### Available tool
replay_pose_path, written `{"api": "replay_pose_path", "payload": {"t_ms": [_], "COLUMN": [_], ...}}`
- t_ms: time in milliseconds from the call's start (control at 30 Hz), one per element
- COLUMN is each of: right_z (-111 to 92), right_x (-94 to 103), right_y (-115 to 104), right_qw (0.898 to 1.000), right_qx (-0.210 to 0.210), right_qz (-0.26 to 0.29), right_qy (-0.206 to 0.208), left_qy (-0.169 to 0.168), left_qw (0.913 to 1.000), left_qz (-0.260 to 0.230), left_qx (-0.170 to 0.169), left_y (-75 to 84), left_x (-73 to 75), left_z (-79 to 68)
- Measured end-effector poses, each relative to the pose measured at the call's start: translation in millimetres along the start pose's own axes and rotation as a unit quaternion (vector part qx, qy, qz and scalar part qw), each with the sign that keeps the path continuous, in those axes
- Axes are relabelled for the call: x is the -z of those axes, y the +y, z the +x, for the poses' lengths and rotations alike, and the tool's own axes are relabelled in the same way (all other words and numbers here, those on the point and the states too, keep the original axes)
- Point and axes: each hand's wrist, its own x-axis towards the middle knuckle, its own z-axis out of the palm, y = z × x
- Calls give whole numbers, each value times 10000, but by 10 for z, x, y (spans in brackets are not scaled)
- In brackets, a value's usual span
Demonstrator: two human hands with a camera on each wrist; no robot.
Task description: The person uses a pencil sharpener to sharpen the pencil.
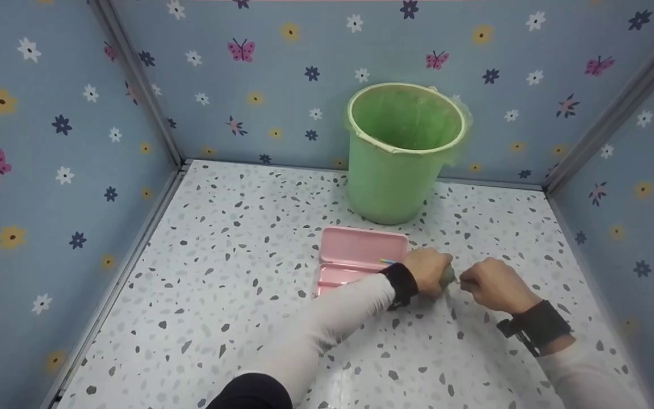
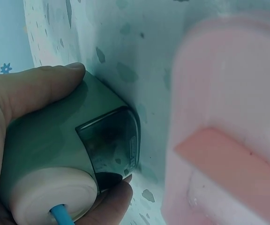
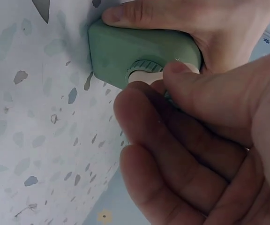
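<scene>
A green crank pencil sharpener [image 2: 46, 140] with a dark see-through shavings window stands on the speckled surface. My left hand [image 1: 426, 271] grips its body, thumb along one side and fingers on the other. A blue pencil [image 2: 61, 214] sticks out of the round cream-coloured front. On the opposite side, my right hand [image 1: 494, 287] pinches the pale crank handle [image 3: 144, 76] between thumb and index finger, the other fingers loosely curled. The crank's far end is hidden behind those fingers in the right wrist view. Left of the sharpener lies an open pink pencil case [image 1: 364, 247].
A tall green bin [image 1: 392, 182] with a pale rim stands behind the pencil case, near the back wall. Beside my left wrist, a small blue-and-yellow item [image 1: 388, 261] shows at the case. Flower-patterned panels [image 1: 281, 85] enclose the white speckled tabletop [image 1: 219, 244] on three sides.
</scene>
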Motion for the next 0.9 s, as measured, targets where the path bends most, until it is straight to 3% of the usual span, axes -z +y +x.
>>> {"api": "replay_pose_path", "payload": {"t_ms": [333,600,900], "right_z": [24,42,71], "right_x": [41,62,87], "right_y": [45,82,129], "right_qw": [9995,9987,9970], "right_qx": [-265,-330,-549], "right_qz": [138,242,523], "right_qy": [-47,288,148], "left_qy": [64,94,78], "left_qw": [9999,9998,9999], "left_qz": [-54,-129,-32], "left_qx": [-100,-95,-140], "left_y": [1,-14,-21], "left_x": [2,10,-17], "left_z": [-25,-28,-7]}}
